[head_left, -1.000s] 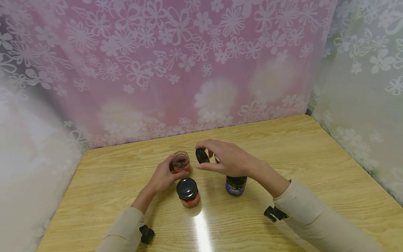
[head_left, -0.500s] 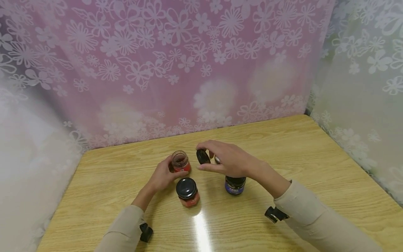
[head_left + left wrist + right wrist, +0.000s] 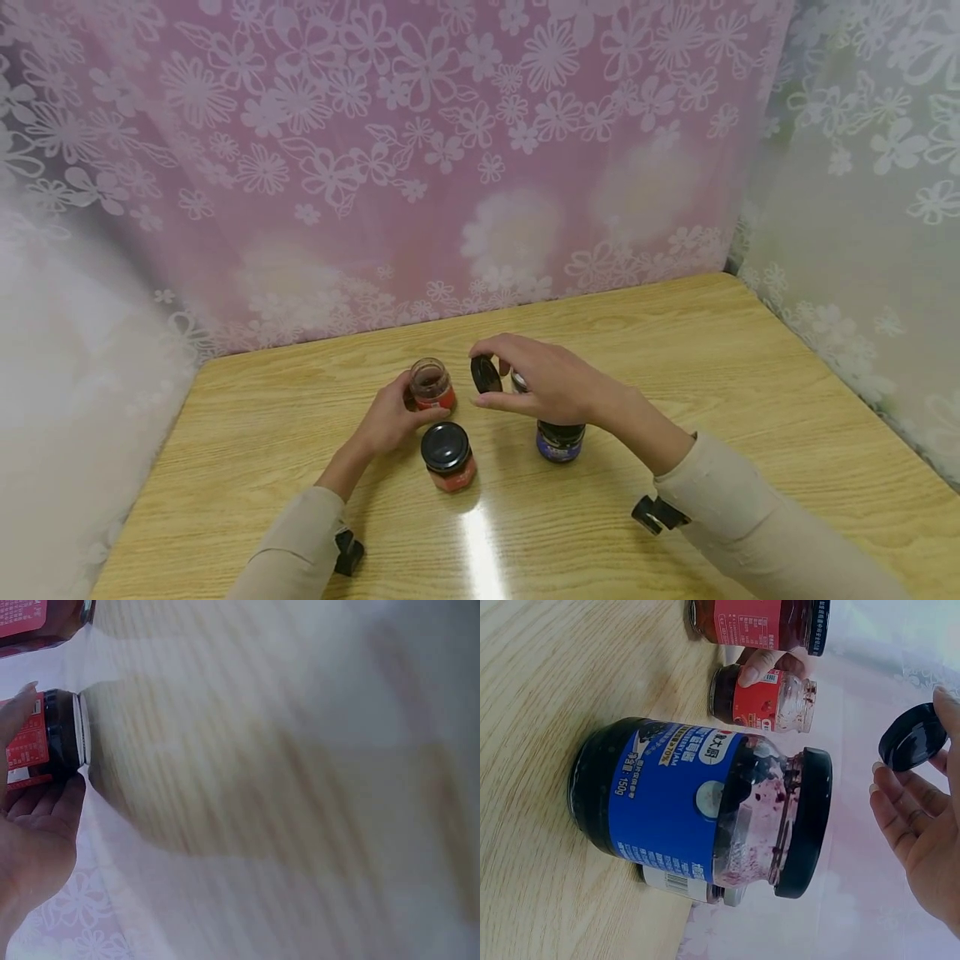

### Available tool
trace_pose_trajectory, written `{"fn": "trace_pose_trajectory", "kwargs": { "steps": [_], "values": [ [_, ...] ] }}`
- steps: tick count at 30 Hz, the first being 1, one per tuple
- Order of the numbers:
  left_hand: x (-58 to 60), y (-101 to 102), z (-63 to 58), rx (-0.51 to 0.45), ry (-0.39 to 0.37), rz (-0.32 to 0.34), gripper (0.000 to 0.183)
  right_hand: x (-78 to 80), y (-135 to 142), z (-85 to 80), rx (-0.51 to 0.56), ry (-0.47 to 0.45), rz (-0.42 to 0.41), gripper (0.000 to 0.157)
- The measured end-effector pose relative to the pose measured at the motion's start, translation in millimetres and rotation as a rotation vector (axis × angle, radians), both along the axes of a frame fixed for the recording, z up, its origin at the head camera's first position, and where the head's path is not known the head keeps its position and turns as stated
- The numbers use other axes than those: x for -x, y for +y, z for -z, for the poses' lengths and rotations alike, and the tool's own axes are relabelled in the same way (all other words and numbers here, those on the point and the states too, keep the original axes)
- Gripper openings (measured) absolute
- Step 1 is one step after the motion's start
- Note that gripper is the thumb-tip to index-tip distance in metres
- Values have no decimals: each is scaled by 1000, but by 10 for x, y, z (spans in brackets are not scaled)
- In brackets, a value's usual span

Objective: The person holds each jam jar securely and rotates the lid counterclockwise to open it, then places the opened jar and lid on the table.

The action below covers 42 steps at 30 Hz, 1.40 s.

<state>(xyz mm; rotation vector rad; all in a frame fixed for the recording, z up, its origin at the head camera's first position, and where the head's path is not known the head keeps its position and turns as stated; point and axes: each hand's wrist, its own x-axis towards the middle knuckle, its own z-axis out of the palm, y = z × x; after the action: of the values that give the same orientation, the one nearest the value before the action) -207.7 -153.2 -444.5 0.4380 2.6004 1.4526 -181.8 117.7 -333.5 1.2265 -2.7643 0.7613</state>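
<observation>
My left hand (image 3: 388,421) holds a small glass jam jar (image 3: 435,398) with a red label, thumb across its front and fingers round the far side. The jar stands uncovered, with dark red contents low inside. To its right, my right hand (image 3: 551,383) pinches a black lid (image 3: 486,375) between thumb and fingers. The lid is raised in the air on edge, apart from the jar. In the right wrist view the lid's glossy face (image 3: 915,739) shows. Nearer me stands a second red-labelled jar (image 3: 447,458) with its black lid on.
A blue-labelled jam jar (image 3: 667,795) with a black lid stands below my right hand. Behind it is a jar with a white label (image 3: 675,883) and silver lid, mostly hidden by my hand in the head view. Floral curtains (image 3: 480,167) surround the wooden table (image 3: 600,533).
</observation>
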Motion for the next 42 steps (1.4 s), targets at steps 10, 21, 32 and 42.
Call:
{"fn": "trace_pose_trajectory", "kwargs": {
  "steps": [10,21,32,42],
  "values": [
    [-2,0,-14,-49,-48,9,62,-17,-3,6,5,-15,9,65],
    [-124,-188,-115,-17,-74,-48,85,-58,58,-40,39,-53,29,65],
    [-329,-349,-262,207,81,-40,87,-18,360,-60,228,-131,82,55],
    [-491,-421,-317,544,384,-34,79,21,715,19,285,-140,162,60]
  ]
}}
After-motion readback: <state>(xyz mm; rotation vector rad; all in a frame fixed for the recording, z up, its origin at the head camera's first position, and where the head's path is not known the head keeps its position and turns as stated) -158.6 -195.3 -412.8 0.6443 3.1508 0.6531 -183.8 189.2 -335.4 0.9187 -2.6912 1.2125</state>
